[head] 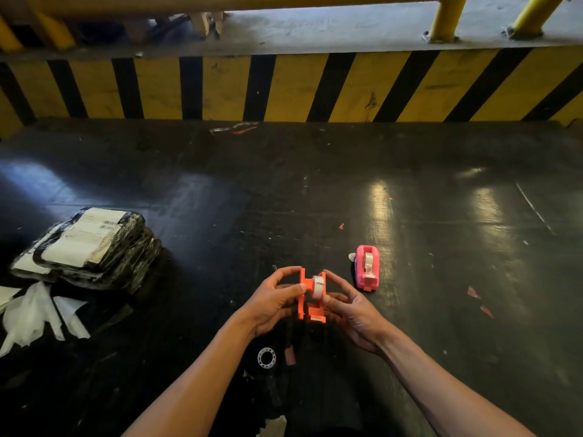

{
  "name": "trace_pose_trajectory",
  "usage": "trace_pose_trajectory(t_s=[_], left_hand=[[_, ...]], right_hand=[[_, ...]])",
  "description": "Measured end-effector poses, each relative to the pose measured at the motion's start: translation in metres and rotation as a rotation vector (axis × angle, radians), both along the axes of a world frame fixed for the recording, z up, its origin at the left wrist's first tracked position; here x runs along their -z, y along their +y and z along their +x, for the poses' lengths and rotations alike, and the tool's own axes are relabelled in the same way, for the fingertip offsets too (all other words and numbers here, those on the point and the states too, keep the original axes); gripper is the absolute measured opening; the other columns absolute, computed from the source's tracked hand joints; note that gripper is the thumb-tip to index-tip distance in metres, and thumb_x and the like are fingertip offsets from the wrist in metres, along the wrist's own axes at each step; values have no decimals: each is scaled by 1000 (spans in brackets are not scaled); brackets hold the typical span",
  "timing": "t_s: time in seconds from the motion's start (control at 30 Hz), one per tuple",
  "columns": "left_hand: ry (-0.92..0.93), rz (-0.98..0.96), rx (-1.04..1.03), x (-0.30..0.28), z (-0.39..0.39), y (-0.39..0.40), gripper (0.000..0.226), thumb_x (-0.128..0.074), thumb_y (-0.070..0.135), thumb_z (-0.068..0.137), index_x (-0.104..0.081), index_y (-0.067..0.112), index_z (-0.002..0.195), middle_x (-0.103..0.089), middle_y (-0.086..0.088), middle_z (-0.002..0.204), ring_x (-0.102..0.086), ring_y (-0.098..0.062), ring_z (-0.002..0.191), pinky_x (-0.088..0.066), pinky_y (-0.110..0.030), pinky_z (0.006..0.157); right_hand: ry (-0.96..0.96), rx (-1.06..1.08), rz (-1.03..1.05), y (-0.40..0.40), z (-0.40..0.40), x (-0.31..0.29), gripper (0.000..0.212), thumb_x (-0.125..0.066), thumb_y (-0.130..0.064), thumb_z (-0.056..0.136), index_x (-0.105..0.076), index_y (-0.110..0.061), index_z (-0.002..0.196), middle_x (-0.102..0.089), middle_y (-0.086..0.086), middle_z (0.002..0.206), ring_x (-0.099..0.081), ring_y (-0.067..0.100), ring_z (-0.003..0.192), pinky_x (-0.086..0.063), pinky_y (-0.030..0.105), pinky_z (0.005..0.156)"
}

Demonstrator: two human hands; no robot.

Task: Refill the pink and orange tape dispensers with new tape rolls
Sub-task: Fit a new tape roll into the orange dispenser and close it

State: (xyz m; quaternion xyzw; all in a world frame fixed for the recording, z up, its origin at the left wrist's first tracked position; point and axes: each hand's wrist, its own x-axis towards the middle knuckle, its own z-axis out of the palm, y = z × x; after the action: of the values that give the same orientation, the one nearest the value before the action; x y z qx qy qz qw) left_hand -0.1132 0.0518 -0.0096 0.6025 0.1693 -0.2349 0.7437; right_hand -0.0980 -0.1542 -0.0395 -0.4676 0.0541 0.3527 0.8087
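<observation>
I hold the orange tape dispenser [310, 310] in both hands above the dark floor. It is split open, and a white tape roll [318, 286] sits between its two halves. My left hand [273, 302] grips the left half, thumb pressed against it. My right hand [351, 313] pinches the right half, fingertips beside the roll. The pink tape dispenser [366, 268] lies on the floor just right of my hands, closed, with a tape roll showing in its top slot. An empty white plastic core ring [267, 357] lies on the floor below my left hand.
A stack of black plastic-wrapped parcels with white labels [85, 247] lies at the left, with torn white paper scraps [34, 313] in front. A yellow-and-black striped kerb [284, 86] runs along the back, with yellow railing posts [446, 17] above. Small litter dots the floor.
</observation>
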Motion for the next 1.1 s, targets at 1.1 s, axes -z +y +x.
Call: trace_pose_trajectory(t_s=[1.1], left_hand=[[226,28,-23,0,-3,0,48,-76,8,84,-59,21,127,-69,-19,123,-74,-35,104,-61,-49,85]], right_hand=[[-51,-131,-91,-5,0,4,55,-70,-10,85,-56,-25,136,-65,21,121,-68,34,110,-56,46,90]])
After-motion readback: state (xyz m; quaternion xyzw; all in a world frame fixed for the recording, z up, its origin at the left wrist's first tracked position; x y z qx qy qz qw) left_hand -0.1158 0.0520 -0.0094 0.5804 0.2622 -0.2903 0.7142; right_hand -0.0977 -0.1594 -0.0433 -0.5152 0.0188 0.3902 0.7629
